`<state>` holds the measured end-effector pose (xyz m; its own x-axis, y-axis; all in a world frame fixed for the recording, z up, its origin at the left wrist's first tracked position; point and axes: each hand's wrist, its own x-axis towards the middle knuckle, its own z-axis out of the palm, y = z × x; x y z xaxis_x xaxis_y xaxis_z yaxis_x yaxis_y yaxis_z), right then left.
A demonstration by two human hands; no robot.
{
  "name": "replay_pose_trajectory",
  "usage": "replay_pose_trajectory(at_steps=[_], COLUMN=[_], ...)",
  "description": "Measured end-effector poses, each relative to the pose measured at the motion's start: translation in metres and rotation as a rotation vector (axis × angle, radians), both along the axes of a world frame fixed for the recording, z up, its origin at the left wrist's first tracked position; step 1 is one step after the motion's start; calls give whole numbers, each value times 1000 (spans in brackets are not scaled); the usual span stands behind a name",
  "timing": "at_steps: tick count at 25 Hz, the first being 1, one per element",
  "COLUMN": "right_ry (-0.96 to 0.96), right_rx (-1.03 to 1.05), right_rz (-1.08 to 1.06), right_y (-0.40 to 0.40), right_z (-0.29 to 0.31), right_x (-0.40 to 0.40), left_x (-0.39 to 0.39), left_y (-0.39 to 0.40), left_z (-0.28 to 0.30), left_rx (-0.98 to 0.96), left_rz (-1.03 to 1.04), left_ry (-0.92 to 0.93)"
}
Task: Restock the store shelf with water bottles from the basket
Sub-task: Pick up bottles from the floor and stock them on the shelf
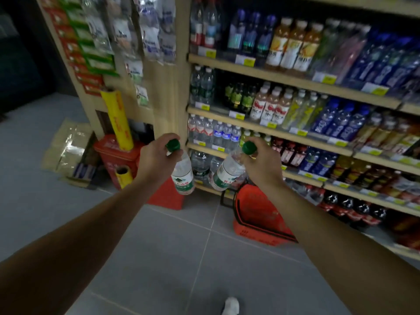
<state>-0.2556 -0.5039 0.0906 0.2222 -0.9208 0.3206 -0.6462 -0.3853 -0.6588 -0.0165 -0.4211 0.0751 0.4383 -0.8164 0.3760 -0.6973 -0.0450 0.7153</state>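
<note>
**Clerk:** Water bottles, two in transit. First, the largest item: store shelf [272, 75], wooden, several tiers, stocked with drinks. Clear water stands at its left end, on more than one tier.

**Checker:** And next in size?

**Clerk:** Basket [256, 214], red, on the floor at the foot of the shelf, below your right arm. I cannot tell what is left inside it.

**Checker:** The bottles themselves?

**Clerk:** Left bottle [183, 176], green label, green cap, hanging nearly upright in the air before the lower tiers. Right bottle [229, 171], same make, tilted, its base swung toward the shelf. Neither touches the shelf or the basket.

**Checker:** Your hands?

**Clerk:** Your left hand [156, 155] has its fingers curled round the neck of the left bottle, just under the cap. Your right hand [263, 160] grips the right bottle's neck the same way.

**Checker:** Step in hand?

**Clerk:** Carrying, by my reading: both bottles lifted, not yet placed. The next move calls for you to pick the tier with matching green-capped water, bring each bottle upright, and slide it base-first into a gap without toppling its neighbours.
</note>
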Motion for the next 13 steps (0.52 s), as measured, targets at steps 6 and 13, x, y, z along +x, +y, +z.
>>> replay_pose_trajectory(at_steps=[6, 13], right_ry=[-36, -127], right_rx=[-208, -388], right_rz=[-4, 7], right_y=[-97, -233], right_z=[89, 188], right_x=[42, 61], left_x=[37, 57], left_y=[-100, -236], left_z=[90, 192], left_rx=[-168, -318], left_rz=[-36, -23], left_ry=[-103, -194])
